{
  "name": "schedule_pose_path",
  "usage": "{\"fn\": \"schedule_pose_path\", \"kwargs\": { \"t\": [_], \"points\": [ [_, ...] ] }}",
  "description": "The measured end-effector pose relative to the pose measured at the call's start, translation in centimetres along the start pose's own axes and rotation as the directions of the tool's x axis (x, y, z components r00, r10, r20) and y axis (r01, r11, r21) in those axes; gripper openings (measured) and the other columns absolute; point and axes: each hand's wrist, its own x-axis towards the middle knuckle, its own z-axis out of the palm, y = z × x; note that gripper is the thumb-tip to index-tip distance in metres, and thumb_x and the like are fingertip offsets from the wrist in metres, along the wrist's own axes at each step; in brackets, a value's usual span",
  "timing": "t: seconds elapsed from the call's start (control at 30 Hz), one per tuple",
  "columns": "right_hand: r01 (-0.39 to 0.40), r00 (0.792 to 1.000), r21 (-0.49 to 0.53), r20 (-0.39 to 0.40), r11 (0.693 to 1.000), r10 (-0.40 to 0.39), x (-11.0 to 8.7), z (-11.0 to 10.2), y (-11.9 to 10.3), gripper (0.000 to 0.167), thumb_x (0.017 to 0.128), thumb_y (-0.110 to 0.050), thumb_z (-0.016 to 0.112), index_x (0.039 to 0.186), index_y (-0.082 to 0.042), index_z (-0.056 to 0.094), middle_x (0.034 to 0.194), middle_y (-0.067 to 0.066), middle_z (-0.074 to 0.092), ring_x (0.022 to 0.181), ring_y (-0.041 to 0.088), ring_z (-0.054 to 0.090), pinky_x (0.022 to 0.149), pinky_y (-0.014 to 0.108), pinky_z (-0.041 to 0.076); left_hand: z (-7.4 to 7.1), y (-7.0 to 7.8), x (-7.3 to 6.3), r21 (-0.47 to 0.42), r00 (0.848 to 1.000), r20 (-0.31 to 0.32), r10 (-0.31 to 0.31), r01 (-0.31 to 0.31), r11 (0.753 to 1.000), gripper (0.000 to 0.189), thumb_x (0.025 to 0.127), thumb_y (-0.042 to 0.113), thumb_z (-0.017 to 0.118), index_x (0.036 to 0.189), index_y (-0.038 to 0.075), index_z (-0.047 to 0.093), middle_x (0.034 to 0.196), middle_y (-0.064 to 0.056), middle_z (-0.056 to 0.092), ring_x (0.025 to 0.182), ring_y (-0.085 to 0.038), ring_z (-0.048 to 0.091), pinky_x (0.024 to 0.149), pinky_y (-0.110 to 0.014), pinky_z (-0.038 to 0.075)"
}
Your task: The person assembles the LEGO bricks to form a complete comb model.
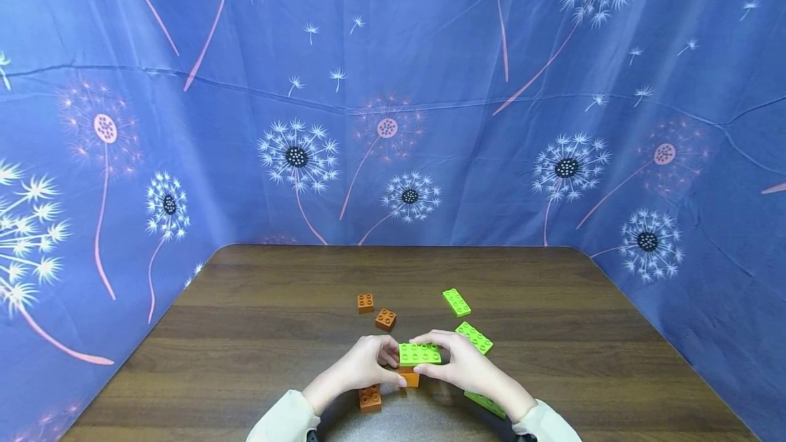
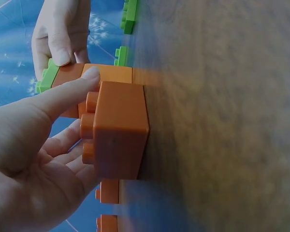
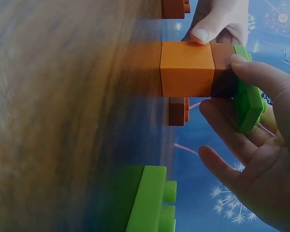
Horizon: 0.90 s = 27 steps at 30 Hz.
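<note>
A small stack stands on the table between both hands: a light orange block (image 3: 187, 70) at the bottom, a brown-orange brick (image 3: 224, 70) over it, and a flat lime-green studded brick (image 1: 420, 354) on top. The green brick is longer than those below and juts out to the right. My left hand (image 1: 368, 364) holds the light orange block, its thumb on the near side and its other fingers behind. With thumb and fingers, my right hand (image 1: 457, 361) grips the green brick, its thumb tip reaching the near side where green meets brown.
A loose brown-orange brick (image 1: 370, 399) sits just left of the stack, under the left wrist. Two more, a brown-orange brick (image 1: 365, 303) and its twin (image 1: 385, 319), lie farther back. Several flat green bricks (image 1: 456, 302) lie to the right on the wooden table (image 1: 276, 292).
</note>
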Motion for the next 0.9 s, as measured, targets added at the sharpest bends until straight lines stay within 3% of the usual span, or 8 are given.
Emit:
{"fn": "schedule_pose_path", "kwargs": {
  "t": [0.43,0.67,0.9],
  "points": [
    [-0.004,1.0,0.003,0.008,1.0,0.004,0.0,0.0,0.0,0.038,0.083,-0.036,0.069,0.115,-0.015,0.064,0.106,-0.006,0.067,0.096,0.004,0.058,0.082,0.025,0.05,-1.0,-0.1,-0.7,-0.001,1.0,-0.028,-0.009,0.009,1.0,0.035,0.071,0.017,0.082,0.098,0.002,0.064,0.092,-0.011,0.069,0.081,-0.018,0.067,0.074,-0.021,0.053],
    [0.008,1.0,-0.011,0.003,1.0,-0.008,0.0,-0.1,-0.2,0.04,0.083,-0.036,0.069,0.115,-0.011,0.064,0.107,-0.003,0.068,0.098,0.009,0.06,0.084,0.028,0.05,-1.8,0.2,-1.2,0.044,0.998,-0.058,-0.009,0.011,0.999,0.035,0.073,0.019,0.08,0.099,0.003,0.064,0.094,-0.01,0.07,0.083,-0.018,0.067,0.075,-0.023,0.054],
    [-0.026,1.0,-0.019,0.011,0.999,0.026,-0.1,-0.2,-0.3,0.038,0.083,-0.039,0.069,0.114,-0.018,0.064,0.111,-0.003,0.068,0.103,0.013,0.06,0.087,0.031,0.05,-2.2,0.6,-1.7,0.035,0.993,-0.113,0.03,-0.026,0.999,0.042,0.076,0.015,0.078,0.109,-0.004,0.06,0.096,-0.016,0.069,0.085,-0.029,0.067,0.078,-0.03,0.055]
  ]
}}
